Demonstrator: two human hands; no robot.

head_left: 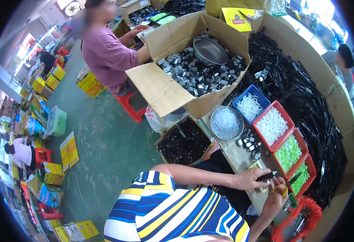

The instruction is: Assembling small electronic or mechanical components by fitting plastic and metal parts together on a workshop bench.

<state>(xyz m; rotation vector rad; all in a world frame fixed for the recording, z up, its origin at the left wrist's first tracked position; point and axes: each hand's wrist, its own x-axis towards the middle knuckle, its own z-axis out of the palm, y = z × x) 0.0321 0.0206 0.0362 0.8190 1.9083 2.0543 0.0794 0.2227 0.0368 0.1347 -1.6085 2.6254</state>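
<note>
My left hand (249, 178) is closed on a small black part (267, 176) above the near end of the narrow table. Close beside it, my right hand (274, 199) is closed around a dark, pointed tool (294, 178); its exact kind cannot be made out. Yellow wraps show at the right fingers. A pale yellow block (256, 164) sits by the left hand. Small black and silver blocks (251, 146) lie loose on the table. Beyond the hands stand a red tray of green pieces (300, 180), another green-filled tray (289, 150) and a red tray of white pieces (271, 126).
A blue tray (250, 104) holds white sticks beside a round metal bowl (227, 123). An open carton (160, 40) contains metal blocks and a pan (210, 51). Black strips (306, 101) fill a large bin. A red bag (311, 209) hangs near my right arm. A co-worker (110, 56) sits far left.
</note>
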